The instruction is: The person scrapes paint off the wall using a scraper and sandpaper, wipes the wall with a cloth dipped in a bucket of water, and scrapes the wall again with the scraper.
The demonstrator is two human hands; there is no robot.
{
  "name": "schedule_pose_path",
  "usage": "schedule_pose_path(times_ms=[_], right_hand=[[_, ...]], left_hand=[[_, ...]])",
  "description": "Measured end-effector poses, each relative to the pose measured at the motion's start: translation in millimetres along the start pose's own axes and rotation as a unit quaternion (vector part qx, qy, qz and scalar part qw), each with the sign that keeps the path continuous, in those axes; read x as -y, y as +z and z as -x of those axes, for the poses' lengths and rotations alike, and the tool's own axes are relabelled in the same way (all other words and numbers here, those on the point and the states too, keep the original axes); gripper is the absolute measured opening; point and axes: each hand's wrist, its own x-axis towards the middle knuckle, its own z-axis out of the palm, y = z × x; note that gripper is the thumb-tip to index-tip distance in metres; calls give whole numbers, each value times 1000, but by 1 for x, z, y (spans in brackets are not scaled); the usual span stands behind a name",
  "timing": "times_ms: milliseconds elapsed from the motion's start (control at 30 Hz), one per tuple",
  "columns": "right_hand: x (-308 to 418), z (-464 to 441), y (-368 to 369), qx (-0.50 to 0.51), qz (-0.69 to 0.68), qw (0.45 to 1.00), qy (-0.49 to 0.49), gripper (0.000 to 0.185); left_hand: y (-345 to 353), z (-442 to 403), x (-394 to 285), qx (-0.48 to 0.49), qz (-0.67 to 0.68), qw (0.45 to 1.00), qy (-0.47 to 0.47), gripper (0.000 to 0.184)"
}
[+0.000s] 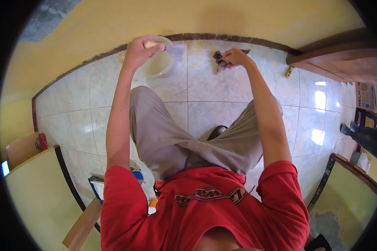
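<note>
My left hand (139,53) is closed round the light handle of a putty knife (175,52), whose wide, pale blade points right. Just below that hand, a round whitish container (160,66) stands on the tiled floor near the wall. My right hand (234,57) is closed on a dark, crumpled rag (221,66), held at the floor to the right of the container. Part of a dark, thin object (245,51) shows behind the right hand; what it is cannot be made out.
A brown wooden piece of furniture (343,62) stands at the upper right, with a yellow-handled tool (289,72) on the floor beside it. Another person's legs (366,140) show at the far right. Yellowish boards (46,196) stand at lower left.
</note>
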Motion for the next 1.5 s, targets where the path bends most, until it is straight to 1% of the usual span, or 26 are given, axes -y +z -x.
schedule_pose_path(times_ms=[33, 67, 133, 167, 200, 233, 267, 333, 367, 400, 433, 467, 533, 600, 733, 833, 933, 1000, 1033, 1133, 1233, 1300, 1333, 1400, 1433, 1500], right_hand=[[4, 1, 0, 26, 3, 1000, 8, 20], [9, 2, 5, 26, 6, 1000, 1, 20], [3, -9, 14, 24, 71, 997, 5, 23], [-2, -24, 22, 54, 169, 984, 12, 27], [6, -20, 31, 20, 267, 963, -17, 28], [-4, -36, 36, 44, 253, 966, -28, 25], [2, -42, 44, 47, 303, 951, -22, 19], [31, -34, 56, 60, 293, 954, -21, 16], [62, -10, 57, 64, 219, 973, 25, 15], [72, -7, 60, 33, 265, 964, 0, 17], [67, -28, 62, 36, 257, 966, 3, 17], [81, -21, 61, 21, 261, 964, -44, 16], [77, -31, 60, -7, 256, 964, -71, 17], [69, -36, 62, -91, 296, 943, -126, 19], [59, -60, 67, -179, 262, 933, -170, 24], [69, -65, 60, -261, 181, 897, -309, 24], [138, -13, 33, -430, 106, 799, -407, 19], [192, 35, -2, -528, 84, 723, -438, 19], [225, 68, -17, -548, 56, 703, -450, 15], [299, 129, -53, -632, 71, 576, -514, 20], [351, 143, -88, -668, 169, 447, -571, 36], [375, 144, -97, -614, 283, 433, -596, 45], [385, 141, -97, -613, 282, 439, -593, 45], [406, 135, -101, -544, 441, 343, -627, 53], [409, 132, -107, -542, 439, 351, -625, 53], [414, 129, -121, -546, 517, 353, -557, 59]], left_hand=[[-9, -1, -7, -42, 76, 996, 8, 31], [-16, -2, -7, -49, 74, 996, 11, 31], [-25, -13, -6, -125, 159, 977, 62, 27], [-22, -18, -4, -122, 241, 960, 76, 20], [-13, -21, 0, -118, 321, 934, 103, 14], [-7, -23, 7, -97, 354, 922, 121, 17], [0, -20, 4, -98, 349, 925, 118, 24], [26, -21, 26, -115, 308, 939, 104, 28], [37, -17, 34, -111, 267, 957, 26, 27], [44, -14, 38, -112, 180, 977, 27, 25], [49, -8, 37, -117, 128, 981, 83, 25], [50, -1, 34, -120, 71, 981, 137, 26], [51, 1, 28, -66, -23, 989, 129, 28], [49, 7, 13, -46, -36, 989, 133, 30], [61, 6, 21, -2, -73, 987, 146, 39], [65, 7, 21, -19, -59, 982, 180, 30], [58, 13, 19, -11, -93, 980, 176, 39], [54, 12, 19, -3, -98, 981, 170, 36], [51, 13, 21, 2, -109, 980, 168, 33], [53, 7, 30, -9, -77, 979, 191, 28], [52, 10, 26, -3, -66, 980, 188, 27], [50, 12, 25, -4, -69, 981, 181, 26], [50, 15, 26, -9, -72, 982, 177, 26], [48, 14, 33, 5, -67, 984, 167, 29], [47, 16, 37, -14, -72, 982, 174, 31], [45, 16, 44, -25, -83, 980, 177, 36]])
